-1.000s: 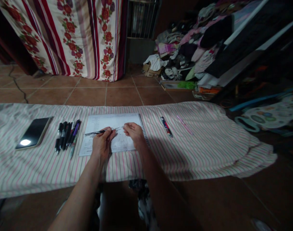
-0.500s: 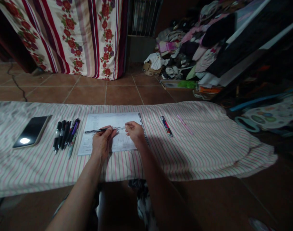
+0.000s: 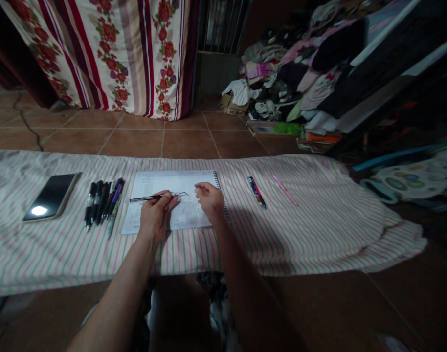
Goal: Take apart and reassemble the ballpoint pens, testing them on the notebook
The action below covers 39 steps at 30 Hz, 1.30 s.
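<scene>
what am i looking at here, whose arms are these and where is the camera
All of these pictures come from one camera worn on a person's head, looking forward and down, so the two arms at the bottom are that person's own. There is no machine here, just bare hands.

The left hand pinches a black pen, its tip over the page of a spiral-bound notebook. The right hand lies curled on the same page, near the pen's tip.

Everything sits on a striped cloth. To the left are a smartphone and a row of pens. To the right lie a red and blue pen and a pink pen. Behind are a floral curtain and a heap of clothes.
</scene>
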### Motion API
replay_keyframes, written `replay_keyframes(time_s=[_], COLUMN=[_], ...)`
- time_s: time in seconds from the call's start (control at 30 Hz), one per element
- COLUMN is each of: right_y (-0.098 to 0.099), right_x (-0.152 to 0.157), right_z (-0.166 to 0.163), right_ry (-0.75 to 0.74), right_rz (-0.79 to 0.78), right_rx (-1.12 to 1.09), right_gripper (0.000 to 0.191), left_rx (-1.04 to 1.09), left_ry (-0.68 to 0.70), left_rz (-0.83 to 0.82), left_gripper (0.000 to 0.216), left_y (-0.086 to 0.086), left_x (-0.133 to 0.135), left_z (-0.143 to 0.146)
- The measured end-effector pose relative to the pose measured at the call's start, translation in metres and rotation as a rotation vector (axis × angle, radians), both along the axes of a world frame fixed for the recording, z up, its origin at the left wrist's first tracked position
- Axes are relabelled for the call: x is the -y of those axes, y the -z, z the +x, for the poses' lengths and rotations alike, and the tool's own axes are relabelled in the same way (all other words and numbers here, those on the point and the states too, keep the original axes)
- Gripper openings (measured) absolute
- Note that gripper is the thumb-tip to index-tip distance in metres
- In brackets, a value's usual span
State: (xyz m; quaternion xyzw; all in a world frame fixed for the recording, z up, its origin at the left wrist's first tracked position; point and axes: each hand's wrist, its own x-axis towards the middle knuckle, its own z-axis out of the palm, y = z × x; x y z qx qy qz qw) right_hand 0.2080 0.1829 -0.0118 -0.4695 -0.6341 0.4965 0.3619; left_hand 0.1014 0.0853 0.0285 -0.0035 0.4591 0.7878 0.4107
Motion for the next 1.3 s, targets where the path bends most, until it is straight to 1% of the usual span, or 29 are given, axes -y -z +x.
replay_keyframes(time_s=[0.1,0.2,0.27,0.37,0.47,0.57,0.73,0.9,1.1,1.3], right_y=[-0.007,-0.015,-0.019,-0.021,-0.02,-0.02,-0.02,-0.017,-0.01,-0.01], right_x=[0.001,0.002,0.002,0.002,0.003,0.003,0.003,0.002,-0.001,-0.003], right_z=[0.004,0.008,0.01,0.013,0.014,0.015,0.017,0.019,0.018,0.018], right_ry=[0.054,0.071,0.099,0.132,0.139,0.116,0.075,0.029,0.052,0.061], right_rz=[0.141,0.237,0.279,0.283,0.292,0.305,0.321,0.381,0.443,0.424], right_rx=[0.119,0.268,0.376,0.464,0.481,0.51,0.54,0.571,0.596,0.575], right_gripper=[0.021,0.024,0.026,0.025,0.021,0.017,0.017,0.017,0.016,0.016], left_rx=[0.003,-0.002,-0.002,0.0,-0.004,-0.015,-0.021,-0.027,-0.023,-0.022], left_ry=[-0.001,-0.003,-0.001,0.004,0.011,0.021,0.015,0.014,0.007,0.01], left_rz=[0.016,0.026,0.02,-0.002,-0.012,-0.016,-0.005,0.001,-0.004,-0.018], left_gripper=[0.016,0.014,0.015,0.015,0.015,0.014,0.015,0.015,0.015,0.017], left_y=[0.001,0.003,0.003,0.004,0.005,0.007,0.008,0.009,0.008,0.005], left_x=[0.0,0.001,0.0,0.0,-0.001,-0.001,-0.001,-0.002,-0.002,-0.001], left_z=[-0.001,-0.001,-0.001,-0.001,0.0,0.001,0.002,0.001,0.002,0.003])
